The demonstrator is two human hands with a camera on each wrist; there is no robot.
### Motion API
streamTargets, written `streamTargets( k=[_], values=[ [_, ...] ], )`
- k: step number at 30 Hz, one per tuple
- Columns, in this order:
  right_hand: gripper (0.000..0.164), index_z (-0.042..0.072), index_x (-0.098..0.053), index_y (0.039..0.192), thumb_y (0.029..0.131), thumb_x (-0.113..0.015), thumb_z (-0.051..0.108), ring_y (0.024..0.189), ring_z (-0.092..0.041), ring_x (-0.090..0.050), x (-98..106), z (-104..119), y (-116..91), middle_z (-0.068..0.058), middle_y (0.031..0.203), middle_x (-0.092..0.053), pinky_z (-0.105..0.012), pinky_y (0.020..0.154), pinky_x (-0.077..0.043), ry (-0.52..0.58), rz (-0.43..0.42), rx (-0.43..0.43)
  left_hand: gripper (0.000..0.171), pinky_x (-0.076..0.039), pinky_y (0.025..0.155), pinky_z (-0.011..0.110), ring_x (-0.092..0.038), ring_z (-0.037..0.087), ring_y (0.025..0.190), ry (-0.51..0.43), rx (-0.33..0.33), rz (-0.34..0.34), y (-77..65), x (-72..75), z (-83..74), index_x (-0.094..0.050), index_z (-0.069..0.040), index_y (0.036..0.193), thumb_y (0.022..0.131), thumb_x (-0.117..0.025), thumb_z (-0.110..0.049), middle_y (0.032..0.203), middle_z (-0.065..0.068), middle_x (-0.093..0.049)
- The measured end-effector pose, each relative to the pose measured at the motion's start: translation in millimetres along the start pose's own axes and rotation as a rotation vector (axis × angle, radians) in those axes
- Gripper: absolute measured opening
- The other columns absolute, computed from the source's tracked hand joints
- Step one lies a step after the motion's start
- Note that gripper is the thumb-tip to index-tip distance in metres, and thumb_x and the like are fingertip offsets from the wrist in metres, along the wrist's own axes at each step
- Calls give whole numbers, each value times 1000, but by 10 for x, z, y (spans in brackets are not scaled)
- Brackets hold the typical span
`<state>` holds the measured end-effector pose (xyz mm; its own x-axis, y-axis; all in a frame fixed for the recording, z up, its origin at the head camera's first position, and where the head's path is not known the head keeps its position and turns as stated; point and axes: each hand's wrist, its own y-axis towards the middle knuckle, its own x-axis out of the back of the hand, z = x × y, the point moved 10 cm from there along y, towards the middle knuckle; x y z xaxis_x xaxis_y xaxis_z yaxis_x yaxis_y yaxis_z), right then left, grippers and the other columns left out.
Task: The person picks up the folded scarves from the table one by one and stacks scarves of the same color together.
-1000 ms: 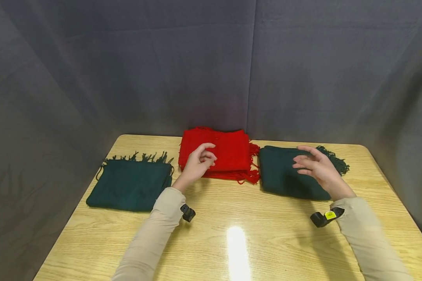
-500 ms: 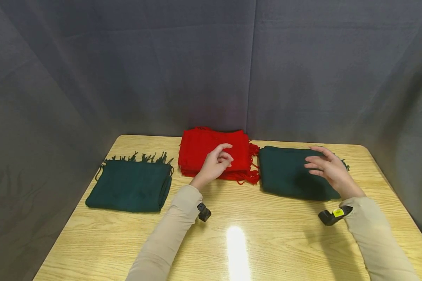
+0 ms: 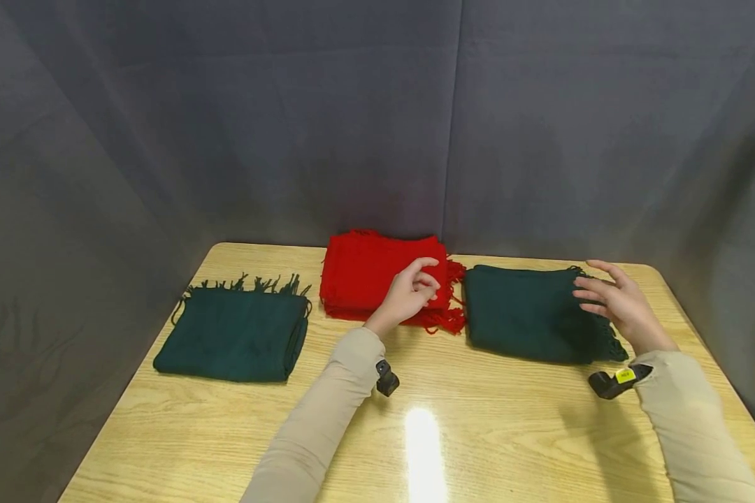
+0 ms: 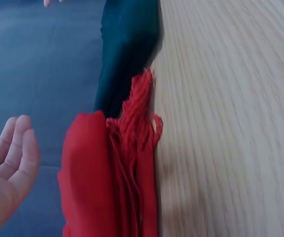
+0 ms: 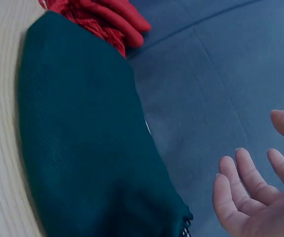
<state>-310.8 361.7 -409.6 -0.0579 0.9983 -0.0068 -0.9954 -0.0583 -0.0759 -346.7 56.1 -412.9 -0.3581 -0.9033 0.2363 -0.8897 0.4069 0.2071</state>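
Note:
A folded red scarf [image 3: 377, 276] with fringe lies at the back middle of the table. My left hand [image 3: 409, 292] hovers over its right part, fingers loosely bent and holding nothing; the left wrist view shows the hand [image 4: 11, 173] apart from the scarf [image 4: 90, 182]. To the right lies a folded dark green scarf [image 3: 516, 314]. Above its fringed right end is my right hand [image 3: 619, 300], relaxed and without anything in it; in the right wrist view its fingers [image 5: 250, 182] stand clear of the green cloth [image 5: 83, 123]. Another folded dark green scarf [image 3: 233, 332] lies at the left.
The scarves lie on a light wooden table [image 3: 478, 433] with rounded back corners. Grey cloth [image 3: 352, 126] hangs behind it and along both sides. A small black camera [image 3: 386, 378] is on the left wrist, and another black camera [image 3: 610, 383] on the right.
Both hands have moved to the right, the left across the red scarf and the right toward the fringed end of the right green scarf. The scarves have stayed in place.

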Motion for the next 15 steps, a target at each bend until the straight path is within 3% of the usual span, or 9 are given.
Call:
streamTargets(
  k=[5, 11, 15],
  values=[
    [52, 22, -28, 133, 90, -56, 21, 79, -2, -61, 136, -56, 13, 18, 88, -62, -20, 64, -50, -12, -33, -28, 45, -52, 64, 28, -60, 39, 82, -35, 18, 23, 71, -135, -1, -43, -6, 129, 86, -49, 7, 99, 25, -59],
    [55, 23, -27, 137, 90, -56, 27, 76, 1, -60, 251, -128, 30, 22, 87, -60, -20, 62, -50, -44, -55, -59, 54, -53, 67, 32, -62, 20, 75, -29, 90, 36, 148, -262, 69, -42, -11, 133, 83, -53, 7, 96, 16, -60],
    [70, 15, -11, 147, 92, -52, 32, 75, 3, -58, 315, -179, 37, 25, 85, -57, -20, 62, -49, -153, -67, -87, 58, -52, 67, 30, -63, 26, 81, -11, 145, 45, 167, -337, 137, -40, -13, 135, 82, -55, 6, 101, 16, -59]
  ],
)
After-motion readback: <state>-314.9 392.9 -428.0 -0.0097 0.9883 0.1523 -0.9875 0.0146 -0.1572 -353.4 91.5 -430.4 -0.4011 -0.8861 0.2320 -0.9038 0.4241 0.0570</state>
